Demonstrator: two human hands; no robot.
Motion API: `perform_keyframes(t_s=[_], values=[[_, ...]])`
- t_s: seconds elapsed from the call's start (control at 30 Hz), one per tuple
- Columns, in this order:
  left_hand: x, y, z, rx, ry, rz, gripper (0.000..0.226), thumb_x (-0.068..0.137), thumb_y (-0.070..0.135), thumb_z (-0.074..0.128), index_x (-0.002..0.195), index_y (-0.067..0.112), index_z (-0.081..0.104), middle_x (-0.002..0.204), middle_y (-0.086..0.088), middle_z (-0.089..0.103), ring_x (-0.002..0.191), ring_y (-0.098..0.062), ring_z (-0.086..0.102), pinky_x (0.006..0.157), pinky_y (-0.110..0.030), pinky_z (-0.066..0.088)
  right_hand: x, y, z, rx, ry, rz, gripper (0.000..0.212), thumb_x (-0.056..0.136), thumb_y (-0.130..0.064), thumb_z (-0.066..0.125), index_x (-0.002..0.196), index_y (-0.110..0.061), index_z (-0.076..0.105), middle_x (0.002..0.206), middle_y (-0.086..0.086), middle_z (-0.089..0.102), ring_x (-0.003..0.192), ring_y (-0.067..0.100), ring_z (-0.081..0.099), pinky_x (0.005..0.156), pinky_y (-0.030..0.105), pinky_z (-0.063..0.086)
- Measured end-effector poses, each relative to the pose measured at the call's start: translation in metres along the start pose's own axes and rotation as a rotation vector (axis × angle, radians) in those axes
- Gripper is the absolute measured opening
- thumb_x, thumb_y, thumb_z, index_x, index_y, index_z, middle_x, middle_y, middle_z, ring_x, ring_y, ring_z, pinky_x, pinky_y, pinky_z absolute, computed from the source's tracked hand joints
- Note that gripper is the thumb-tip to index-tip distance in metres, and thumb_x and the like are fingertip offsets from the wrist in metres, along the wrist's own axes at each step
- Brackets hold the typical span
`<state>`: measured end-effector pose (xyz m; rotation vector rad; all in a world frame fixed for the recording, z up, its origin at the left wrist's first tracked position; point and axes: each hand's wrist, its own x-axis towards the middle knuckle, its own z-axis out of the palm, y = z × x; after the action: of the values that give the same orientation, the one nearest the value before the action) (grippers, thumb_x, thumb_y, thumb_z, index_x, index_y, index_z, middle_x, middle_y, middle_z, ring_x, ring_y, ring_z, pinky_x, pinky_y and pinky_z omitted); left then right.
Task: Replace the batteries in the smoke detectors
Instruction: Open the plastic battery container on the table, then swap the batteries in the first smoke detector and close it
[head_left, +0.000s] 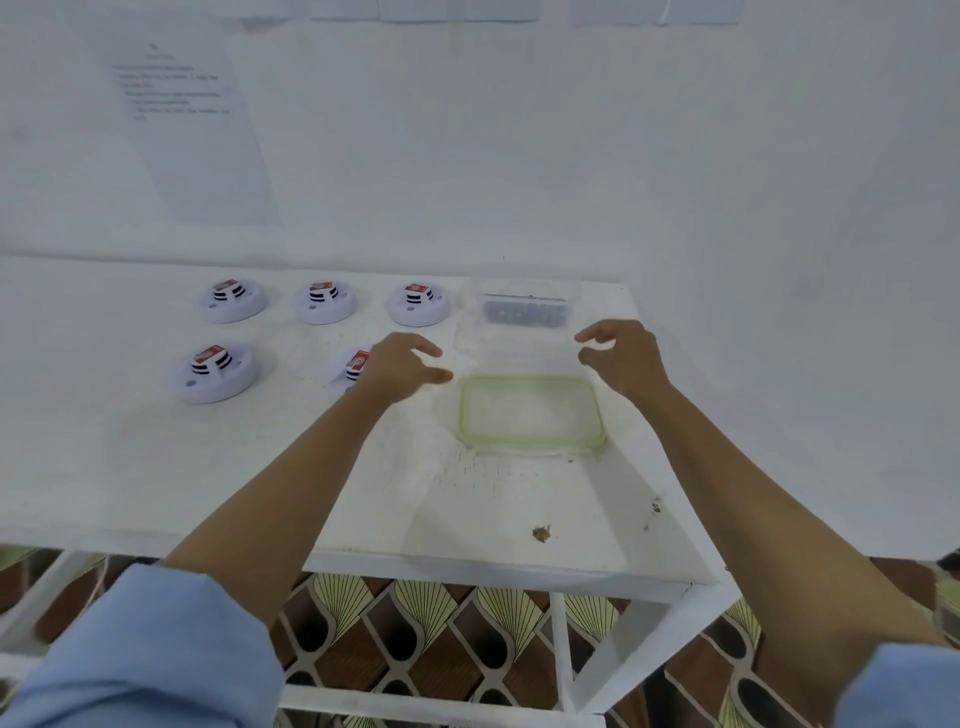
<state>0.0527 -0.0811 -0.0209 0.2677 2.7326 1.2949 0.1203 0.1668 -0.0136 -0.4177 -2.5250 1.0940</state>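
Note:
Several white smoke detectors lie on the white table (156, 467), each with a red battery on top: three in a back row (234, 301) (325, 302) (418, 304), one at front left (215, 371), and one (353, 366) partly hidden behind my left hand. A clear plastic box (524, 317) with dark batteries inside stands at the back right. Its green-rimmed lid (532, 413) lies flat in front of it. My left hand (402, 371) hovers left of the box, fingers loosely spread. My right hand (621, 358) hovers at the box's right side, fingers loosely curled, holding nothing.
A printed sheet (187, 124) hangs on the white wall behind the table. A brown stain (541, 533) marks the table near its front edge. The table's right edge runs close to the box. Patterned floor (441, 649) shows under the white frame.

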Motion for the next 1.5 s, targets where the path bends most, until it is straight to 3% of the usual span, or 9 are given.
perform_keyframes(t_s=[0.23, 0.33, 0.5, 0.8, 1.0, 1.1, 1.23, 1.4, 1.5], values=[[0.014, -0.029, -0.048, -0.058, 0.125, 0.019, 0.037, 0.074, 0.021, 0.077, 0.107, 0.012, 0.065, 0.087, -0.003, 0.057, 0.076, -0.016, 0.054, 0.056, -0.016, 0.044, 0.012, -0.067, 0.051, 0.161, -0.119, -0.207, 0.028, 0.072, -0.004, 0.071, 0.100, -0.009, 0.069, 0.095, 0.003, 0.059, 0.067, -0.002, 0.048, 0.059, 0.000, 0.035], [0.025, -0.048, -0.063, -0.081, 0.053, 0.023, 0.049, 0.070, 0.020, 0.080, 0.115, 0.015, 0.061, 0.106, -0.006, 0.055, 0.096, -0.015, 0.053, 0.078, -0.023, 0.045, 0.017, -0.086, 0.087, 0.197, -0.266, -0.178, 0.036, 0.069, -0.007, 0.076, 0.103, -0.013, 0.067, 0.096, 0.003, 0.056, 0.064, -0.002, 0.046, 0.064, 0.014, 0.039], [0.044, -0.076, -0.087, -0.066, -0.200, -0.003, 0.090, 0.047, 0.035, 0.079, 0.130, 0.025, 0.045, 0.122, 0.001, 0.043, 0.112, -0.014, 0.042, 0.088, -0.026, 0.036, 0.020, -0.101, 0.143, 0.204, -0.474, -0.093, 0.060, 0.067, -0.011, 0.081, 0.121, -0.017, 0.055, 0.106, 0.003, 0.050, 0.084, 0.011, 0.050, 0.079, 0.023, 0.040], [0.063, -0.109, -0.089, 0.126, -0.513, 0.133, 0.118, 0.045, 0.030, 0.089, 0.142, 0.014, 0.024, 0.142, 0.000, 0.036, 0.128, -0.014, 0.037, 0.110, -0.032, 0.033, 0.021, -0.101, 0.194, 0.033, -0.724, -0.051, 0.098, 0.067, -0.011, 0.082, 0.144, -0.016, 0.021, 0.139, 0.000, 0.037, 0.127, 0.016, 0.039, 0.098, 0.026, 0.038], [0.068, -0.117, -0.086, 0.091, -0.487, 0.203, 0.118, 0.030, 0.047, 0.080, 0.135, 0.015, 0.036, 0.134, -0.001, 0.046, 0.123, -0.017, 0.045, 0.108, -0.037, 0.037, 0.026, -0.096, 0.208, -0.037, -0.757, -0.021, 0.095, 0.050, -0.040, 0.089, 0.129, -0.024, 0.040, 0.122, -0.003, 0.050, 0.109, 0.007, 0.046, 0.105, 0.034, 0.037], [0.069, -0.117, -0.086, 0.063, -0.484, 0.221, 0.097, 0.038, 0.033, 0.084, 0.124, 0.017, 0.043, 0.124, -0.003, 0.052, 0.114, -0.017, 0.050, 0.104, -0.035, 0.042, 0.030, -0.097, 0.208, -0.063, -0.768, -0.047, 0.083, 0.063, -0.018, 0.084, 0.134, -0.013, 0.041, 0.126, 0.004, 0.051, 0.116, 0.018, 0.049, 0.101, 0.035, 0.043], [0.075, -0.112, -0.086, 0.018, -0.476, 0.245, 0.084, 0.056, 0.007, 0.088, 0.124, 0.018, 0.040, 0.122, 0.000, 0.049, 0.110, -0.012, 0.046, 0.098, -0.026, 0.040, 0.030, -0.101, 0.196, -0.008, -0.686, -0.094, 0.097, 0.050, -0.032, 0.088, 0.134, -0.017, 0.040, 0.127, -0.002, 0.050, 0.116, 0.015, 0.050, 0.099, 0.032, 0.044], [0.084, -0.070, -0.089, -0.060, -0.472, 0.328, 0.071, 0.063, -0.008, 0.079, 0.111, 0.025, 0.039, 0.108, 0.013, 0.048, 0.106, 0.000, 0.051, 0.073, 0.000, 0.042, 0.036, -0.115, 0.151, 0.105, -0.549, -0.142, 0.091, 0.058, -0.013, 0.087, 0.134, -0.019, 0.038, 0.125, -0.006, 0.047, 0.117, 0.012, 0.049, 0.089, 0.019, 0.045], [0.094, -0.036, -0.080, -0.035, -0.468, 0.398, 0.101, 0.063, 0.003, 0.083, 0.141, 0.023, 0.022, 0.136, 0.002, 0.038, 0.128, -0.012, 0.038, 0.101, -0.021, 0.041, 0.045, -0.120, 0.115, 0.154, -0.469, -0.180, 0.088, 0.058, -0.003, 0.085, 0.131, -0.021, 0.039, 0.115, -0.010, 0.050, 0.112, 0.009, 0.052, 0.079, 0.009, 0.043]])
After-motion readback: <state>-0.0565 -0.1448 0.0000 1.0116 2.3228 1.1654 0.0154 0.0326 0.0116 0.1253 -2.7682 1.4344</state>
